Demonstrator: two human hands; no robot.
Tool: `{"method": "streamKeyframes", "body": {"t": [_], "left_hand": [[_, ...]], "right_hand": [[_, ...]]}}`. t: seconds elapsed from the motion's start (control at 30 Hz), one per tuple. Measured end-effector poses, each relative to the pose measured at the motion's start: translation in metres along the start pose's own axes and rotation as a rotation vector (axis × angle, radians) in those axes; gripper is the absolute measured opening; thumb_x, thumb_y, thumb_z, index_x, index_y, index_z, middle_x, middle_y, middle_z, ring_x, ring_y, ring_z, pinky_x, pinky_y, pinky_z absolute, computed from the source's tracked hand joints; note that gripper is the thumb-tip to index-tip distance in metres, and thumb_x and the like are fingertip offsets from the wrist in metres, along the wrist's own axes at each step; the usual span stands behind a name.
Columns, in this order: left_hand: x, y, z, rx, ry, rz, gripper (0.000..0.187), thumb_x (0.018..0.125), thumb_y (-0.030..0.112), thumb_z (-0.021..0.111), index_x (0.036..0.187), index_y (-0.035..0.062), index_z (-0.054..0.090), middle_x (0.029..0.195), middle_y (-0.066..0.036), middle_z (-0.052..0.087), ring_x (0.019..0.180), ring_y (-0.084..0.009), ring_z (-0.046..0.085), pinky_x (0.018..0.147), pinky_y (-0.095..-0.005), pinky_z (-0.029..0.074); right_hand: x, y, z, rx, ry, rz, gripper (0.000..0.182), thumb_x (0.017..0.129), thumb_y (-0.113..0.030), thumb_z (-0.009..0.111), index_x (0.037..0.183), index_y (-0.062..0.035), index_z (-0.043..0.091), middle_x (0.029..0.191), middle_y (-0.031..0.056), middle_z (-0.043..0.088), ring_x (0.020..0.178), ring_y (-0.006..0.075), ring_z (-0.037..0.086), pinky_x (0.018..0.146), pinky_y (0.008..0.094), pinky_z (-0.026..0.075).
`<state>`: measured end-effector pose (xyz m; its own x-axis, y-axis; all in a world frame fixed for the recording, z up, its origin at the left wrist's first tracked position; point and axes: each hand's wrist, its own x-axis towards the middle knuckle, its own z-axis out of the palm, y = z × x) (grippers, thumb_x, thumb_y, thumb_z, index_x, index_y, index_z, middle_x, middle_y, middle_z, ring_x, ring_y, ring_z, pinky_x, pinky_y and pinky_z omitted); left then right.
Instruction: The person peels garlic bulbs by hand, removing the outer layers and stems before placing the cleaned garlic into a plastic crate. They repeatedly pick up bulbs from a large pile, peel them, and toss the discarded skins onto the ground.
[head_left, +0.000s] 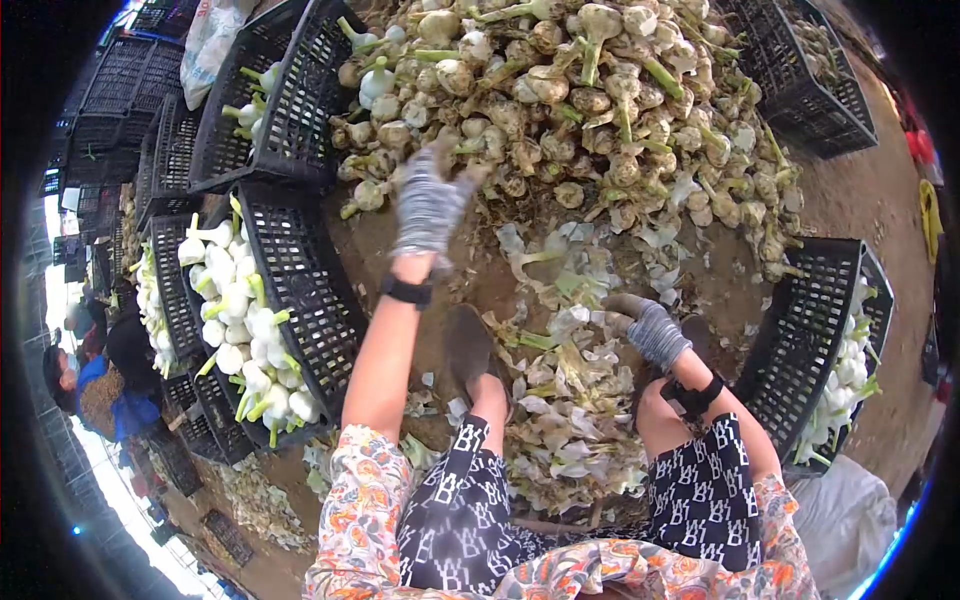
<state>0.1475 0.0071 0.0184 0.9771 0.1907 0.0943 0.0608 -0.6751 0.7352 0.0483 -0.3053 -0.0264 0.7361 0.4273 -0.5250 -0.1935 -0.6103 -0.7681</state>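
Note:
My left hand (430, 203), in a grey knit glove, reaches over the near left edge of a large pile of garlic bulbs (545, 85). Its thumb and fingers are apart, and nothing shows between them. The bulbs under the fingertips are dirty, with stubby stems. My right hand (655, 333), gloved the same way, hovers above loose garlic skins (570, 400) between my knees. Its fingers stretch to the left, dark at the tips, and hold nothing that I can see. One cleaner white bulb (377, 84) lies at the pile's left side.
Beside my left leg, a black crate (300, 285) holds peeled white garlic (245, 320). Another crate (300, 90) stands beyond it with a few bulbs. To my right is a crate (805, 335) of white garlic. A crate (810, 75) stands far right. Another person (95, 375) is at left.

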Motion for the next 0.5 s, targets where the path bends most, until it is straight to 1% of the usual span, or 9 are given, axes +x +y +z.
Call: {"method": "streamKeyframes", "body": {"t": [0.03,0.07,0.13,0.23,0.33,0.37,0.47,0.5], "left_hand": [[0.004,0.002,0.018,0.241,0.046,0.063,0.065,0.066,0.037,0.074,0.117,0.0056,0.048,0.112,-0.016,0.054,0.109,-0.0260,0.048,0.092,-0.0373,0.039],[0.010,0.000,0.033,0.183,0.082,0.174,0.075,0.066,0.045,0.072,0.123,0.0046,0.044,0.113,-0.016,0.053,0.110,-0.0276,0.047,0.094,-0.0363,0.038],[0.026,0.005,0.056,0.333,0.020,0.230,0.077,0.066,0.044,0.072,0.125,0.0043,0.042,0.112,-0.017,0.053,0.111,-0.0293,0.046,0.094,-0.0355,0.038],[0.046,0.016,0.078,0.381,0.102,-0.034,0.065,0.065,0.029,0.073,0.120,0.0067,0.045,0.113,-0.021,0.052,0.104,-0.0361,0.051,0.086,-0.0399,0.043],[0.062,0.019,0.073,0.328,0.027,-0.065,0.064,0.065,0.026,0.072,0.120,0.0070,0.045,0.111,-0.020,0.055,0.098,-0.0329,0.055,0.082,-0.0387,0.045],[0.062,0.019,0.067,0.201,-0.038,0.018,0.062,0.063,0.025,0.074,0.116,0.0053,0.047,0.105,-0.019,0.058,0.093,-0.0291,0.057,0.079,-0.0366,0.046],[0.031,0.040,0.064,-0.015,0.143,-0.038,0.057,0.064,0.026,0.075,0.110,0.0036,0.050,0.098,-0.016,0.059,0.088,-0.0281,0.057,0.079,-0.0349,0.045],[0.024,0.013,0.086,-0.004,0.395,0.195,0.050,0.068,0.028,0.074,0.106,0.0044,0.052,0.092,-0.012,0.059,0.083,-0.0236,0.056,0.077,-0.0333,0.045]], "right_hand": [[0.002,0.002,0.002,-0.039,-0.012,-0.005,0.031,0.081,-0.020,0.055,0.105,-0.0001,0.058,0.098,0.0180,0.062,0.092,0.0279,0.059,0.080,0.0338,0.045],[0.002,0.002,0.003,-0.078,-0.026,-0.010,0.032,0.081,-0.020,0.055,0.105,0.0000,0.058,0.098,0.0184,0.061,0.091,0.0285,0.059,0.080,0.0340,0.045],[0.001,-0.004,0.007,-0.036,-0.033,-0.018,0.031,0.081,-0.021,0.056,0.103,-0.0007,0.058,0.095,0.0185,0.062,0.089,0.0297,0.059,0.078,0.0341,0.045],[0.001,-0.006,0.011,-0.037,-0.068,-0.032,0.029,0.081,-0.022,0.056,0.102,-0.0021,0.059,0.094,0.0170,0.062,0.087,0.0292,0.060,0.076,0.0342,0.046],[0.000,-0.006,0.010,-0.059,-0.057,-0.078,0.028,0.081,-0.022,0.056,0.099,-0.0015,0.059,0.091,0.0169,0.062,0.086,0.0292,0.060,0.075,0.0347,0.046],[0.001,-0.006,0.009,0.001,-0.011,-0.097,0.030,0.080,-0.022,0.058,0.103,-0.0019,0.057,0.093,0.0167,0.062,0.086,0.0292,0.060,0.074,0.0349,0.047],[0.007,-0.007,0.003,0.175,0.135,-0.149,0.043,0.077,-0.021,0.063,0.114,-0.0029,0.051,0.096,0.0159,0.061,0.086,0.0291,0.060,0.072,0.0355,0.047],[0.014,-0.005,0.001,0.112,0.270,-0.269,0.048,0.076,-0.021,0.065,0.118,-0.0038,0.048,0.097,0.0153,0.060,0.086,0.0278,0.059,0.072,0.0344,0.047]]}}
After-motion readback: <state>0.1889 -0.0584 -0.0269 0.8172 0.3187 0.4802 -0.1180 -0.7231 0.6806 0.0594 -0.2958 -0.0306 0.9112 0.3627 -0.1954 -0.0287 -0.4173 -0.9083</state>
